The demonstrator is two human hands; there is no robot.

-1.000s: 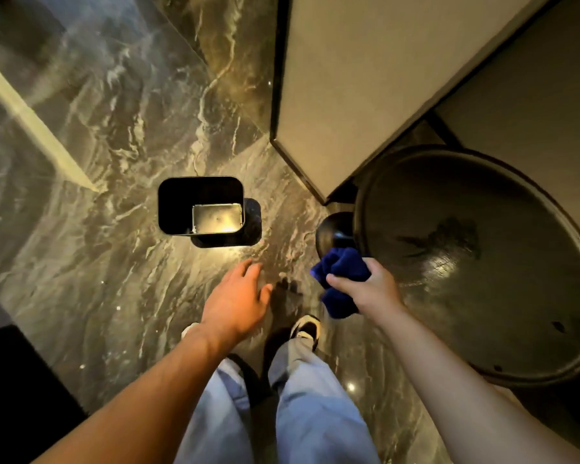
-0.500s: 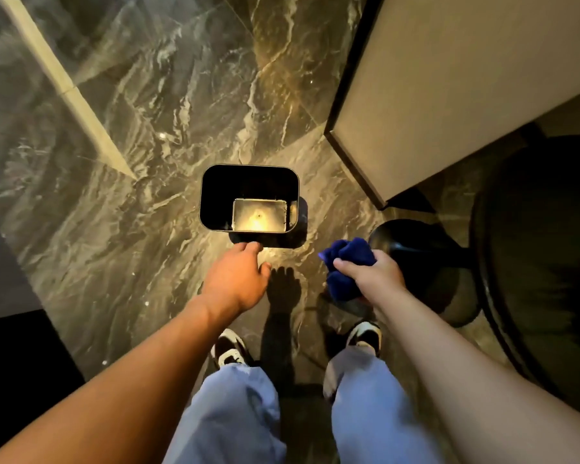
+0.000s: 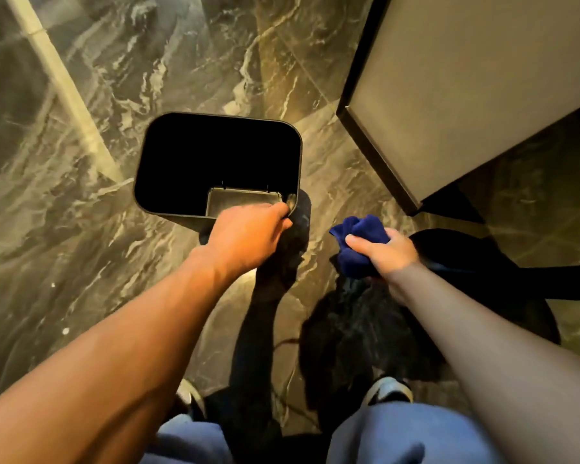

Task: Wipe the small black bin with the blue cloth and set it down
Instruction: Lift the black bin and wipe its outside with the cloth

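Observation:
The small black bin (image 3: 188,162) stands upright on the marble floor, its open rectangular mouth facing up and a shiny bottom showing inside. My left hand (image 3: 248,236) rests on the bin's near rim, fingers curled over the edge at its right corner. To the right, my right hand (image 3: 387,251) holds a bunched blue cloth (image 3: 359,242) above the floor, a short way from the bin and not touching it.
A beige cabinet with a dark edge (image 3: 375,152) juts in at the upper right. A dark round table base (image 3: 476,262) sits by my right hand. A pale strip (image 3: 64,92) crosses the floor at the left. My feet and blue trousers (image 3: 399,437) are below.
I have come closer to the bin, which now looks much larger. My left hand went from hovering open short of the bin to gripping its near rim. The cloth stayed in my right hand.

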